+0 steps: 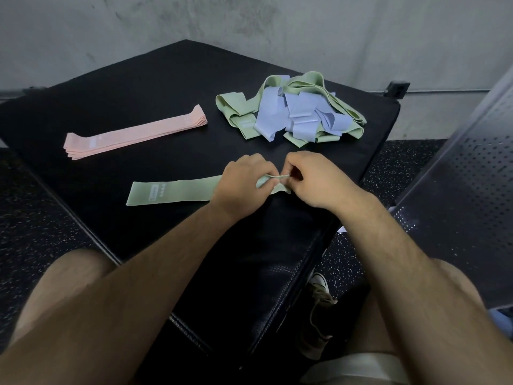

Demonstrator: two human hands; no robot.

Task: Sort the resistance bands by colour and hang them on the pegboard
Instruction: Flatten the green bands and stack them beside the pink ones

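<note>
A green resistance band point(177, 192) lies flat on the black padded surface point(138, 87) in front of me. Its right end is pinched between my left hand point(244, 184) and my right hand point(316, 179), fingers curled on the fabric. To the far left a neat stack of pink bands point(133, 133) lies flat. Behind my hands sits a tangled heap of green and lilac bands point(294, 112). No pegboard is in view.
A grey concrete wall point(249, 26) stands behind the padded surface. A perforated metal bench seat point(469, 195) is at the right. Speckled dark floor point(399, 165) lies around. My knees and a shoe point(319, 295) show below.
</note>
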